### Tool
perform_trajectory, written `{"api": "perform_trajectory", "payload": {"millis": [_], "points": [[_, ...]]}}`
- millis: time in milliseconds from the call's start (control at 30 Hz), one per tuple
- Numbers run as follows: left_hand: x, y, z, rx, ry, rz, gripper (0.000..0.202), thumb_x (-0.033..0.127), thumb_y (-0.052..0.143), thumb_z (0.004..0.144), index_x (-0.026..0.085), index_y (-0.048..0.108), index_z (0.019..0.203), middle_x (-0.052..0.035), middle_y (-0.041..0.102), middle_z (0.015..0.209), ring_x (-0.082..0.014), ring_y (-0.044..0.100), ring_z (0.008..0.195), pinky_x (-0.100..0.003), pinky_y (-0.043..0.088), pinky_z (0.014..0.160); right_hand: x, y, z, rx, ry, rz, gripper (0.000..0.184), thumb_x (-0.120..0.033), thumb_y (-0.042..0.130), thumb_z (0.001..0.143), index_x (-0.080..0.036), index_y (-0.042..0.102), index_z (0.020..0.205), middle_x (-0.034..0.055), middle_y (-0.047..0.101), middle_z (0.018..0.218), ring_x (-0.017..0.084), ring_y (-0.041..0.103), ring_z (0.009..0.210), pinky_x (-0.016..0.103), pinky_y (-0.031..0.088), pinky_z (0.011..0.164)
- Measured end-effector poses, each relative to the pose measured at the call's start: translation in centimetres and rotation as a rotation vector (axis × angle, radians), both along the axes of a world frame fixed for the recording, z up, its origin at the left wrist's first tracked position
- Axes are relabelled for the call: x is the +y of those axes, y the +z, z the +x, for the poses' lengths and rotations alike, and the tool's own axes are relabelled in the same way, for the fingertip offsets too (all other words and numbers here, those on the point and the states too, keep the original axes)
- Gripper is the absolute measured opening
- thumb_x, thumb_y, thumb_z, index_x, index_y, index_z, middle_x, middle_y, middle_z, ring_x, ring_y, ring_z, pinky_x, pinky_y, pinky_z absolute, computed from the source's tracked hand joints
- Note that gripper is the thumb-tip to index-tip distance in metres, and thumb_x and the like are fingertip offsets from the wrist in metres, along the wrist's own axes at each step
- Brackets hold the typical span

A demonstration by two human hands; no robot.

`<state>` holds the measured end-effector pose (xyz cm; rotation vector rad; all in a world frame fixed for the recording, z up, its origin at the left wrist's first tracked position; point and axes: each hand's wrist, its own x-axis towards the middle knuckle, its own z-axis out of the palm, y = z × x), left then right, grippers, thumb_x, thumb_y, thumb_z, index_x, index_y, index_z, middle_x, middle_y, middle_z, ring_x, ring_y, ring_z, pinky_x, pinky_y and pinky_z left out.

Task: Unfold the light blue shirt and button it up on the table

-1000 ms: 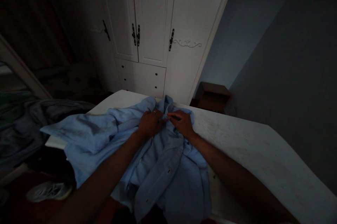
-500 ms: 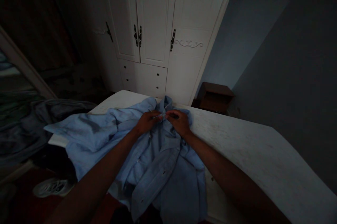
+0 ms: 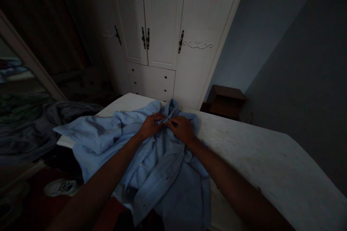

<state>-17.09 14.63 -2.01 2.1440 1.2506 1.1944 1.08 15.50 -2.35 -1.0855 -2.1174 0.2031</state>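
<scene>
A light blue button-up shirt (image 3: 97, 135) lies spread over the white table, its lower part hanging off the near edge. Just below the collar (image 3: 171, 106), my left hand (image 3: 152, 125) pinches the front of the shirt. My right hand (image 3: 183, 128) meets it there, fingers closed on the opposite front edge near the top button. The fingertips of both hands nearly touch, and the button itself is hidden between them. Lower down, the placket (image 3: 159, 184) with its buttonholes falls loose and folded over.
The white table (image 3: 244, 151) stretches to the right. Behind it stand a white wardrobe (image 3: 162, 17) and a small brown cabinet (image 3: 227, 97). Dark clothes (image 3: 65, 122) are heaped at the left. A pale shoe (image 3: 62, 187) rests on the red floor.
The view has shifted slightly, moving the scene a little to the right. My right hand has turned slightly and its fingertips have come closer to the left ones. Both hands keep hold of the shirt.
</scene>
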Motion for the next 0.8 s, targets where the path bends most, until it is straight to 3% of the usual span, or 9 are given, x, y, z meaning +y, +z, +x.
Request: {"api": "perform_trajectory", "payload": {"millis": [167, 267, 567, 800], "points": [[-0.2, 0.0, 0.2, 0.081, 0.026, 0.066, 0.018, 0.029, 0.062, 0.081, 0.020, 0.075, 0.089, -0.0061, 0.074, 0.098, -0.0210, 0.068, 0.096, -0.035, 0.053, 0.091, -0.4, 0.2, -0.4, -0.131, -0.063, 0.064, 0.014, -0.022, 0.063, 0.085, -0.021, 0.074, 0.076, 0.0083, 0.072, 0.080, 0.022, 0.062, 0.080, 0.031, 0.045, 0.076], [-0.5, 0.1, 0.4, 0.137, 0.031, 0.090, 0.019, 0.029, 0.060, 0.083, 0.021, 0.075, 0.091, -0.0059, 0.074, 0.098, -0.0207, 0.068, 0.096, -0.034, 0.052, 0.091, -0.2, 0.2, -0.4, -0.087, -0.085, 0.037, 0.015, -0.019, 0.064, 0.083, -0.021, 0.074, 0.072, 0.0077, 0.072, 0.078, 0.022, 0.062, 0.081, 0.031, 0.045, 0.074], [-0.8, 0.5, 0.6, 0.112, 0.062, 0.073, 0.023, 0.038, 0.060, 0.084, 0.022, 0.075, 0.091, -0.0065, 0.074, 0.102, -0.0226, 0.068, 0.099, -0.036, 0.053, 0.093, 1.5, -0.3, 0.4, 0.324, 0.031, -0.272, 0.012, -0.021, 0.066, 0.075, -0.023, 0.077, 0.071, 0.0002, 0.076, 0.075, 0.018, 0.068, 0.070, 0.026, 0.049, 0.065], [-0.8, 0.1, 0.5, 0.096, 0.136, 0.095, 0.024, 0.038, 0.061, 0.084, 0.021, 0.074, 0.096, -0.0067, 0.074, 0.102, -0.0229, 0.068, 0.099, -0.038, 0.052, 0.093, 2.3, -0.2, 1.3, 0.416, 0.158, -0.485, 0.013, -0.029, 0.067, 0.074, -0.022, 0.078, 0.077, 0.0001, 0.077, 0.077, 0.019, 0.071, 0.075, 0.025, 0.053, 0.066]]}}
